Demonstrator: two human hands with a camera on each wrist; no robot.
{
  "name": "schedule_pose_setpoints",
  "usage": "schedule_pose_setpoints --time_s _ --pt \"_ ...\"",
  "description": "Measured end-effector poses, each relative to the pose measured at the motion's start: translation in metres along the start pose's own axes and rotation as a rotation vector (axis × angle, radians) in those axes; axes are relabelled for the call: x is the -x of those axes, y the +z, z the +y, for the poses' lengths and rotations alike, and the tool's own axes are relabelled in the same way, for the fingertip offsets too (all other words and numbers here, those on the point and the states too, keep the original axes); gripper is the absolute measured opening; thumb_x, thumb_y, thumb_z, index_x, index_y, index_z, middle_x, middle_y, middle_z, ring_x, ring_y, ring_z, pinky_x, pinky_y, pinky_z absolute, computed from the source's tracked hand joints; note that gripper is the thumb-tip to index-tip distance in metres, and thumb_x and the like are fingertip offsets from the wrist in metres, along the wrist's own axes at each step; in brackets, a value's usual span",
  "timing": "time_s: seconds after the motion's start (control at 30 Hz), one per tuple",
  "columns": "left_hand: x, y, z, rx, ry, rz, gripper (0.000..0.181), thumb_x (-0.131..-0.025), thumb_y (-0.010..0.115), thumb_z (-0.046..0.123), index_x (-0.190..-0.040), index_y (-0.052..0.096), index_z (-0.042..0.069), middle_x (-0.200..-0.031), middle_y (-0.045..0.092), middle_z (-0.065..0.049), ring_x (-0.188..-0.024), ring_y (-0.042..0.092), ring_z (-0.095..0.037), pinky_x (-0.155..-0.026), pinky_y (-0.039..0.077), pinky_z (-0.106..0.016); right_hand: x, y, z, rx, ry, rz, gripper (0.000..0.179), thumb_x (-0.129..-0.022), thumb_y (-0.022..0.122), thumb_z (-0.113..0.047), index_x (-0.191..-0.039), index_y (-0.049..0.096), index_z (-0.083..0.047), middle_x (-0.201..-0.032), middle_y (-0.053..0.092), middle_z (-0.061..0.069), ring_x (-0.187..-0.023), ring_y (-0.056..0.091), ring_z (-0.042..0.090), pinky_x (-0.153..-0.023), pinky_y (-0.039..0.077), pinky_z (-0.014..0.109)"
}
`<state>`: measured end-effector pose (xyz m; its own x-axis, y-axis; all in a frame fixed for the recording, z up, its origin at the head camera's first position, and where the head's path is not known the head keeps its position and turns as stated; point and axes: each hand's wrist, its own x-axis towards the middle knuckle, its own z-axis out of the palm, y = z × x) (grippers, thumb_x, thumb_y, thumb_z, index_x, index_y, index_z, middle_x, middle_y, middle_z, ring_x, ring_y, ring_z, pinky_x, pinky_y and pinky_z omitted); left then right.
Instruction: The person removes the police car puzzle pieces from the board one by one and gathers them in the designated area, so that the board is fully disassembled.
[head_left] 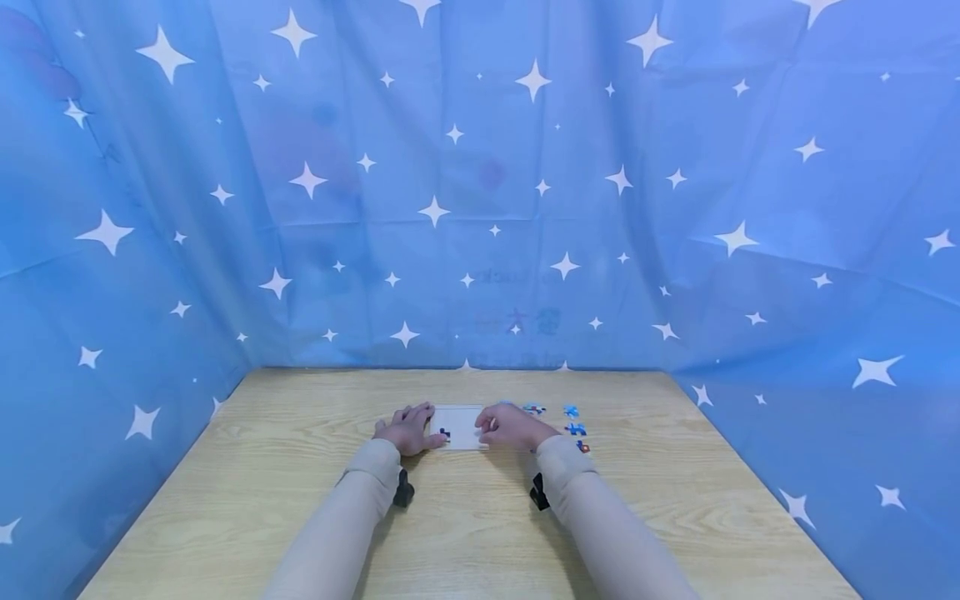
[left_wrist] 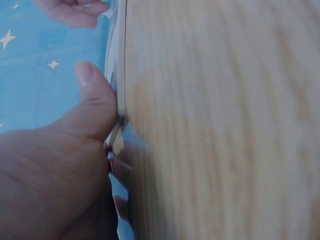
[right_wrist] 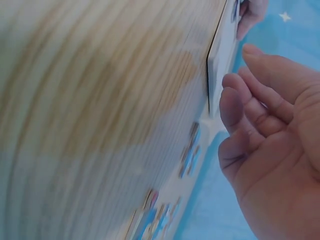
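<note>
Under both hands lies a white puzzle board (head_left: 459,421), flat on the wooden table. A dark-and-white puzzle piece (head_left: 446,436) sits in its near left corner. My left hand (head_left: 407,430) rests at the board's left edge, fingers spread and thumb along the near corner by that piece. In the left wrist view the thumb (left_wrist: 97,100) lies against the board's edge. My right hand (head_left: 516,426) hovers over the board's right side. Its fingers (right_wrist: 231,107) are loosely curled, and no piece shows between them in the right wrist view.
Right of the board lie several loose blue puzzle pieces (head_left: 575,429), one with orange (head_left: 583,447). More pieces (head_left: 534,408) show just behind my right hand. The wooden table (head_left: 465,533) ends at a blue star-patterned curtain (head_left: 465,292) behind and at both sides.
</note>
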<state>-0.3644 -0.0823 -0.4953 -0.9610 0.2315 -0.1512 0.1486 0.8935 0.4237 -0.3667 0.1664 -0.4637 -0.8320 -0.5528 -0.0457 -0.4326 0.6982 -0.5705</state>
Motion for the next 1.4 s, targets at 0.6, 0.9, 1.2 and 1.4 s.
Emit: schedule_pose_setpoints --time_s 0.6,0.9,1.2,1.4 --pt "-0.004 -0.001 -0.004 -0.018 0.014 0.008 0.081 -0.096 0.061 0.06 -0.16 0.035 0.018 -0.167 0.026 -0.003 -0.15 0.024 -0.035 -0.109 0.023 -0.069 -0.024 0.014 -0.017 0.033 -0.003 -0.018 0.027 -0.096 0.071 -0.01 -0.122 0.07 -0.001 -0.101 0.07 0.001 -0.093 0.064 0.014 -0.087 0.053 0.035" --pt "0.0 -0.002 -0.002 -0.047 0.006 -0.005 0.078 -0.098 0.058 0.058 -0.161 0.032 0.02 -0.168 0.024 -0.002 -0.151 0.023 -0.033 -0.111 0.022 -0.068 -0.035 0.022 -0.023 0.024 -0.002 -0.054 0.028 -0.095 0.071 -0.01 -0.123 0.071 -0.004 -0.104 0.07 0.001 -0.096 0.065 0.014 -0.089 0.053 0.035" --pt "-0.009 0.001 -0.005 -0.038 0.008 0.009 0.079 -0.097 0.058 0.061 -0.161 0.032 0.021 -0.168 0.024 0.0 -0.151 0.022 -0.032 -0.11 0.021 -0.069 -0.04 0.027 -0.027 0.038 0.004 -0.046 0.024 -0.094 0.071 -0.007 -0.117 0.073 -0.002 -0.102 0.071 0.003 -0.095 0.065 0.015 -0.088 0.054 0.035" --pt "-0.008 0.003 -0.008 -0.065 0.016 -0.007 0.078 -0.099 0.053 0.062 -0.162 0.029 0.023 -0.169 0.021 0.002 -0.152 0.02 -0.032 -0.112 0.019 -0.069 -0.041 0.031 -0.03 0.005 0.012 -0.045 0.015 -0.095 0.072 -0.008 -0.108 0.073 -0.003 -0.097 0.069 0.001 -0.089 0.063 0.013 -0.084 0.054 0.034"
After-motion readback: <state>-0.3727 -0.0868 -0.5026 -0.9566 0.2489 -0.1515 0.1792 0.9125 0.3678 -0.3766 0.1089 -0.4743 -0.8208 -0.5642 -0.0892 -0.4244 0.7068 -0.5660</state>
